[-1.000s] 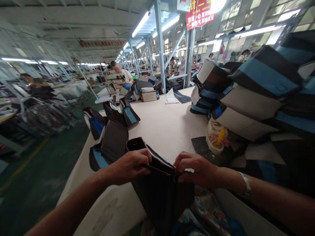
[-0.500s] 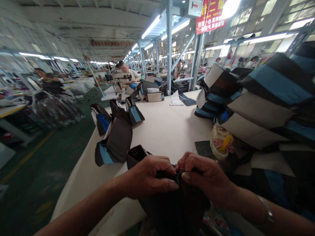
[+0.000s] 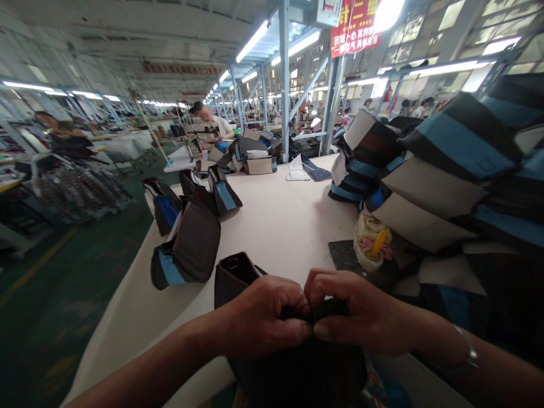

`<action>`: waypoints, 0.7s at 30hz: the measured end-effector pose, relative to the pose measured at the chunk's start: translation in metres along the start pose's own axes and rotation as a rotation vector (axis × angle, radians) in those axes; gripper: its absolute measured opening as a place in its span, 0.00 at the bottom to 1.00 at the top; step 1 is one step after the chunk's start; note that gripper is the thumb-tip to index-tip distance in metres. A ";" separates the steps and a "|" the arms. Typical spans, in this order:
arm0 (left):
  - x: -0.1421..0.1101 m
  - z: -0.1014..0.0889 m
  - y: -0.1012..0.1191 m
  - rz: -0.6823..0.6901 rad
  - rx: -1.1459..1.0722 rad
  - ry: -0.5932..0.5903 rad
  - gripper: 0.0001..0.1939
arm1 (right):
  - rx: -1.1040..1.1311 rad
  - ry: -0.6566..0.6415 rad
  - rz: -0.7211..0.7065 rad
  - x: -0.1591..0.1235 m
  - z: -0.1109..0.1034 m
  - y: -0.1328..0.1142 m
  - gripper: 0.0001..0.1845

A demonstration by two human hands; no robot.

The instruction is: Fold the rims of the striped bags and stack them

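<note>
Left hand: our left hand (image 3: 266, 314) has come across to meet the right since a second ago, thumb and fingers pinched closed on the dark bag's edge.
Right hand: our right hand (image 3: 361, 309) pinches the same edge just beside it (a silvery bracelet (image 3: 466, 344) circles our wrist).
Dark bag: we have the dark bag (image 3: 297, 374) close in front of us, at the near edge of the pale table (image 3: 276, 215).
Tub: a tub (image 3: 369, 260) with a yellow tool (image 3: 378, 243) stands to our right, near the stacked pieces (image 3: 459, 136).
</note>
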State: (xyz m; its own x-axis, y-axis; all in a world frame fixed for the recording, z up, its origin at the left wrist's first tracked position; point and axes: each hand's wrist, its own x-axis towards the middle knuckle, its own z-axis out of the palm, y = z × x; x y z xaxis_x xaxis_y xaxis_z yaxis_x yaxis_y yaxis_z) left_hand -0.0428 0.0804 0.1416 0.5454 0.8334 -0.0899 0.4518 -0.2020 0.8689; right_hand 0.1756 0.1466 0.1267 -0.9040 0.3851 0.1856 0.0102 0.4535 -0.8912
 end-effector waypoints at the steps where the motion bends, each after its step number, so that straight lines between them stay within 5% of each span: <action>1: 0.000 0.000 -0.001 -0.017 -0.009 -0.006 0.05 | 0.033 -0.020 -0.015 0.002 -0.001 0.002 0.12; 6: -0.004 -0.001 -0.007 -0.064 -0.066 -0.034 0.06 | 0.190 -0.082 -0.056 0.006 0.000 0.013 0.07; 11: -0.006 0.004 -0.002 -0.136 -0.080 0.030 0.17 | 0.226 -0.026 -0.015 0.005 0.008 0.016 0.06; 21: -0.006 0.010 0.005 -0.148 0.082 0.038 0.03 | 0.278 -0.039 0.023 0.000 0.010 0.018 0.10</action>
State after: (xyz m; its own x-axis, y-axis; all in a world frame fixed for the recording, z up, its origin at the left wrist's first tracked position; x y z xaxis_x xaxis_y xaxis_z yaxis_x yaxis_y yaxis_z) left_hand -0.0361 0.0694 0.1418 0.4417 0.8759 -0.1941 0.5825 -0.1154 0.8046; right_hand 0.1717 0.1466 0.1060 -0.9208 0.3589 0.1524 -0.0816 0.2048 -0.9754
